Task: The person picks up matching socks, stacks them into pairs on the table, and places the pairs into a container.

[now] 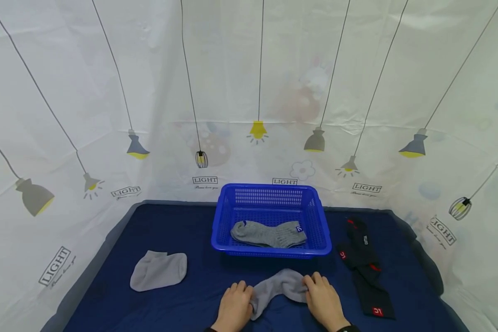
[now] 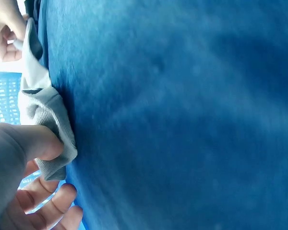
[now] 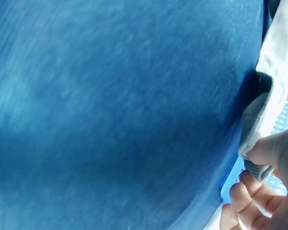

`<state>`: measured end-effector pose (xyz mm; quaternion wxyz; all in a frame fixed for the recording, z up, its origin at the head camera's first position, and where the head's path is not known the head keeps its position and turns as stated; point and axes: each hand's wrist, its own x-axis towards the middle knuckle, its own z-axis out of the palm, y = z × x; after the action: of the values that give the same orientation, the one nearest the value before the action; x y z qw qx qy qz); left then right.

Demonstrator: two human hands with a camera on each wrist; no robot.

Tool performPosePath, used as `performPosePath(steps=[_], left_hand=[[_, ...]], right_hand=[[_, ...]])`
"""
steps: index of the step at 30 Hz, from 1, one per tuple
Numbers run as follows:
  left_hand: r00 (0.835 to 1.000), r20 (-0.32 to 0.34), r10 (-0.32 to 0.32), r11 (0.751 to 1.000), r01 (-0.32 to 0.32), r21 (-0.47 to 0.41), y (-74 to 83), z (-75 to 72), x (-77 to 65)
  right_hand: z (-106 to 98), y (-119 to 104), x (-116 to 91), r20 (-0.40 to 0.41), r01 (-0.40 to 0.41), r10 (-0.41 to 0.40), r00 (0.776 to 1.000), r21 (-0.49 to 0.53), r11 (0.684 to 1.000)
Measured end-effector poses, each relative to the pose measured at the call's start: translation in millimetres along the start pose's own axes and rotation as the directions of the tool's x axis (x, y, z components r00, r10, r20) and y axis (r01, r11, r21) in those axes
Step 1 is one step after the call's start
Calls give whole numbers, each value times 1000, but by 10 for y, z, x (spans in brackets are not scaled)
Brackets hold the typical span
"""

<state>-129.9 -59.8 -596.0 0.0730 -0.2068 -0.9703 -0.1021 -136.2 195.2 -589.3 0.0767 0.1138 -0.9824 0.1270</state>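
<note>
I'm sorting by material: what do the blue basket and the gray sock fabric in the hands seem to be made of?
Blue basket: probably molded plastic, smooth and slightly glossy, given the rim's sheen and regular perforated walls.
Gray sock fabric: matte knit, as limp folds and ribbing in the left wrist view suggest; cotton or synthetic, I can't tell.

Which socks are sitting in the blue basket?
The grey socks with the blue mark. Outside the basket are the black socks at right, the pale sock at left and the held sock in front.
</note>
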Motion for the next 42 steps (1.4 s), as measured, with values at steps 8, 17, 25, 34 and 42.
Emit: performPosePath(steps=[8, 17, 25, 34, 42], left_hand=[[995, -90, 33, 999, -32, 15, -123, -43, -12], [991, -129, 30, 999, -26, 35, -195, -66, -14], [991, -123, 42, 999, -41, 13, -217, -57, -45], [998, -49, 29, 998, -32, -53, -238, -61, -86], [996, -72, 45, 996, -50, -69, -149, -186, -125]], right_hand=[[-20, 100, -36, -41, -6, 6, 999, -10, 1000], [-19, 132, -72, 3, -42, 42, 999, 4, 999], [8, 149, -107, 24, -57, 56, 998, 22, 998], [-11, 161, -135, -2, -36, 36, 999, -2, 999], [-85, 119, -164, 7, -3, 3, 1000, 10, 1000]])
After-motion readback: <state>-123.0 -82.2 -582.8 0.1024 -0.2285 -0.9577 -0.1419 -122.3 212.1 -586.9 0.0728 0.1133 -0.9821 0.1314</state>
